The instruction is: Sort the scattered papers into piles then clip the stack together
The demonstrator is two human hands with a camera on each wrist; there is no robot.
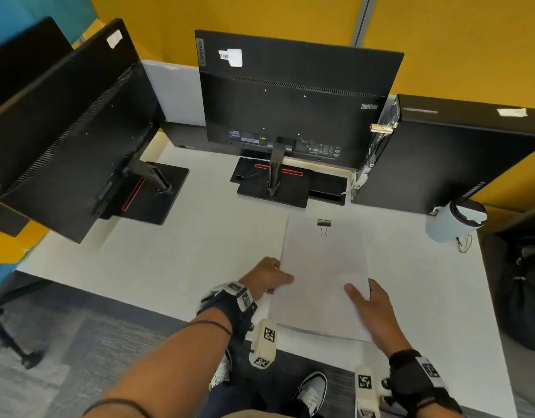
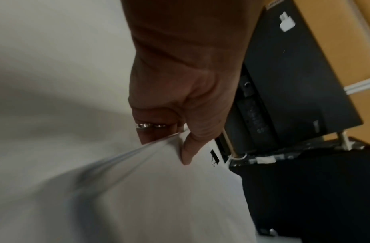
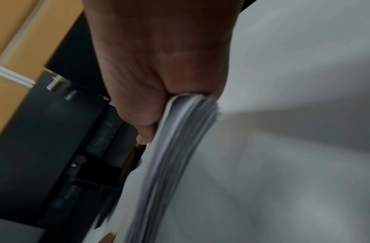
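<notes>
A stack of white papers point(image 1: 322, 276) lies on the white desk point(image 1: 185, 251), its near end lifted a little. A black binder clip point(image 1: 324, 224) sits on the stack's far edge, also seen small as the clip point(image 2: 214, 157) in the left wrist view. My left hand point(image 1: 269, 277) pinches the stack's left edge, thumb on top of the papers point(image 2: 154, 189). My right hand point(image 1: 368, 303) grips the right edge, thumb on top and fingers underneath; the right wrist view shows the layered edge of the stack point(image 3: 179, 139) in that grip.
Two black monitors point(image 1: 290, 101) point(image 1: 70, 122) stand with their backs toward me at the far side and left. A black computer tower point(image 1: 441, 152) lies at the right, with a white cup point(image 1: 453, 221) in front of it. My shoes point(image 1: 313, 390) show below the desk edge.
</notes>
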